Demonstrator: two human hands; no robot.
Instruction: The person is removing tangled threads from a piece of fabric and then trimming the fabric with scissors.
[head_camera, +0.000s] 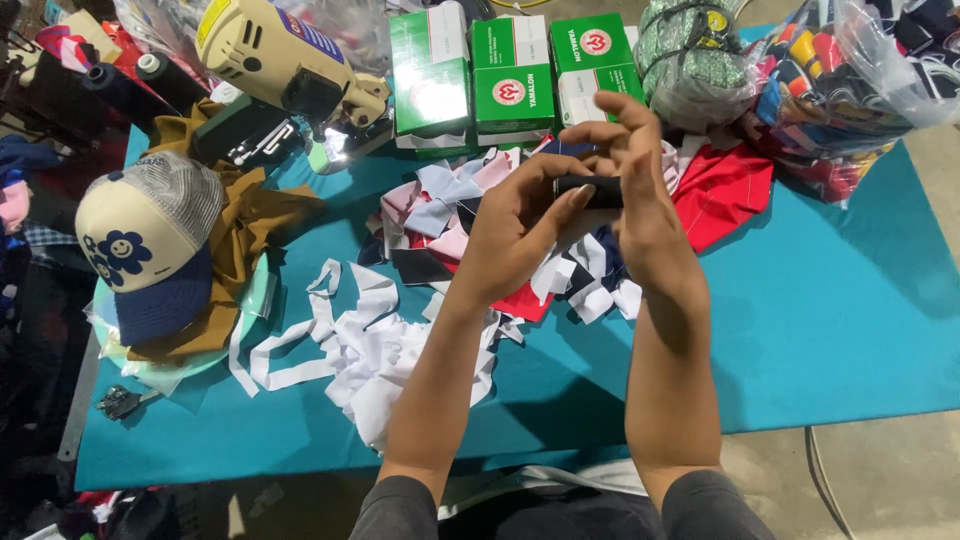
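A: Above the blue surface (830, 320), both hands are raised. Left hand (515, 235) and right hand (645, 215) are clamped together on a small black spool (590, 190), held over the fabric scraps (430, 215).
B: Step?
A: Looks like handling the spool, maybe finding the thread end. Next move likely needs a fingertip pinch.
B: Nearby?
A: Green boxes (510, 85), a cap (145, 235).

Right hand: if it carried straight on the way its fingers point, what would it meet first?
The right hand points up and away over the table. First in that line are probably the green boxes at the table's far edge, though depth is unclear; it shares a small black object with the left hand.
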